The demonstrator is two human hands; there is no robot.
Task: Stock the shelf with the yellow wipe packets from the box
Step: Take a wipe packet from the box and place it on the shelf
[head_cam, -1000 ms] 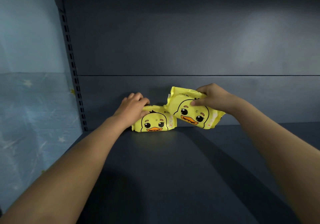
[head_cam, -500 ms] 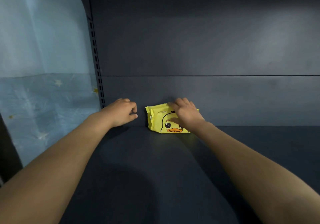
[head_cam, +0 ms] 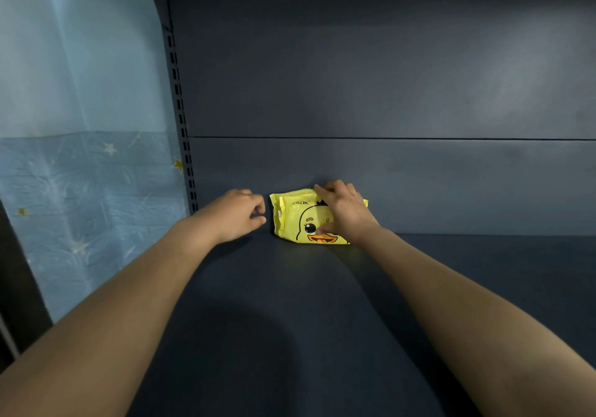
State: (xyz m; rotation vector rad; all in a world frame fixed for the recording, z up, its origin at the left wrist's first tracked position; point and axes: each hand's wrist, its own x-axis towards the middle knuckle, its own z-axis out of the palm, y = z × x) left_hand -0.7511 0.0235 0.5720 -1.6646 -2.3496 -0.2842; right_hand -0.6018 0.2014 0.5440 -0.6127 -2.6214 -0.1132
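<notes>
A yellow wipe packet (head_cam: 290, 219) with a duck face stands upright at the back of the dark shelf (head_cam: 290, 320), against the rear panel. My right hand (head_cam: 345, 213) grips it, fingers curled over its top edge and thumb on the printed front. My left hand (head_cam: 235, 215) hovers just left of the packet, apart from it, fingers loosely curled and holding nothing. Only one packet face shows; I cannot tell whether another stands behind it. The box is out of view.
The dark rear panel (head_cam: 387, 174) closes the shelf behind. A slotted metal upright (head_cam: 180, 126) marks the shelf's left end, with a light blue star-patterned sheet (head_cam: 80, 174) beyond it. Bare shelf floor stretches to the right and toward me.
A second ago my right hand held a packet tilted in the air beside one under my left hand. Now one packet face shows, set upright, and my left hand has let go.
</notes>
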